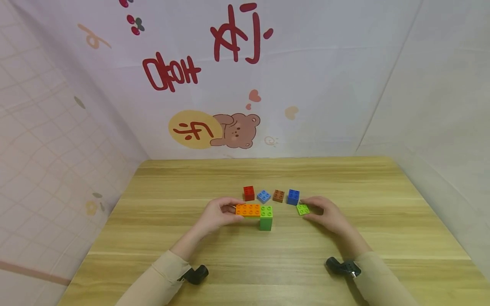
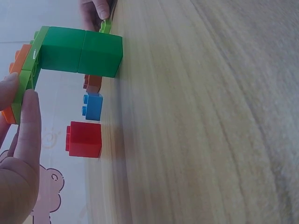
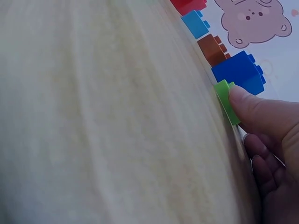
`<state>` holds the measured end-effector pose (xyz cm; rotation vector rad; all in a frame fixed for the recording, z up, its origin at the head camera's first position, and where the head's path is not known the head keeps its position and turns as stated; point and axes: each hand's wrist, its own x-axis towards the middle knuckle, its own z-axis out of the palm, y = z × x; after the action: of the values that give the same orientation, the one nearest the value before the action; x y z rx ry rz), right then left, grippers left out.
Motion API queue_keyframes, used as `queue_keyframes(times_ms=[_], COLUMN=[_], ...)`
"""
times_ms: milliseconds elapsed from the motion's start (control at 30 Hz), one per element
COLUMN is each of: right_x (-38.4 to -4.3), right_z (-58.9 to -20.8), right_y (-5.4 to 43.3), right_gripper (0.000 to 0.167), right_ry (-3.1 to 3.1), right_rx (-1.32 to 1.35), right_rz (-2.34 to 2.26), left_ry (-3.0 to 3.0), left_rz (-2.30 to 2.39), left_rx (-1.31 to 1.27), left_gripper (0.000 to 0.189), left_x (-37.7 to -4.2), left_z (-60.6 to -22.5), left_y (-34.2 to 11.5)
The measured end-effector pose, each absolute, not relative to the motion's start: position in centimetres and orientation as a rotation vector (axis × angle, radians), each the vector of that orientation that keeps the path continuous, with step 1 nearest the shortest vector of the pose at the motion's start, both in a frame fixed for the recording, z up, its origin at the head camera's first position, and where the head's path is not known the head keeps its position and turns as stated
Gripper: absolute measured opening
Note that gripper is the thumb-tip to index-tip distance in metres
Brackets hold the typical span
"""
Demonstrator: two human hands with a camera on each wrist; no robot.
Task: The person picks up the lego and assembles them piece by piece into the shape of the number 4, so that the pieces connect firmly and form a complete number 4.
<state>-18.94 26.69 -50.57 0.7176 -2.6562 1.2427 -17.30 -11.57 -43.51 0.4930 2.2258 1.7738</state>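
Near the middle of the table, my left hand [image 1: 219, 216] grips the left end of a flat orange brick [image 1: 248, 210], thumb on one side and fingers on the other. The orange brick belongs to a joined build, with a lime layer [image 2: 32, 59] beneath it. Two stacked dark green bricks [image 2: 80, 50] form a post under the build's right end, and the rest overhangs leftward. To the right, my right hand [image 1: 327, 214] pinches a small, thin lime brick [image 1: 303, 209] between thumb and fingers. This piece is low at the tabletop, close by the blue brick [image 3: 239, 72].
Behind the build is a loose row: a red brick [image 1: 249, 194], a thin light blue brick [image 1: 263, 196], a brown brick [image 1: 278, 195] and that blue one. The wooden table [image 1: 268, 272] meets a printed cloth wall [image 1: 325, 85] at its back edge.
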Motion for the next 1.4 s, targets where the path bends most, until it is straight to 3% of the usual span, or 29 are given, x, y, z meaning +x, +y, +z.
queue_keyframes(times_ms=[1033,1400], right_x=[-17.7,-16.4], right_z=[-50.6,-48.6], right_y=[26.4,25.0], right_gripper=[0.030,0.031], right_ry=[-2.726,-2.724], right_rx=[0.523,0.553], right_rz=[1.261,1.340], left_ry=[2.263,2.247], left_rz=[1.768,1.752], left_rx=[0.552,0.500], left_gripper=[0.038,0.039], left_x=[-17.2,-17.4], left_z=[-43.6,-43.6], left_y=[-11.6,-11.6])
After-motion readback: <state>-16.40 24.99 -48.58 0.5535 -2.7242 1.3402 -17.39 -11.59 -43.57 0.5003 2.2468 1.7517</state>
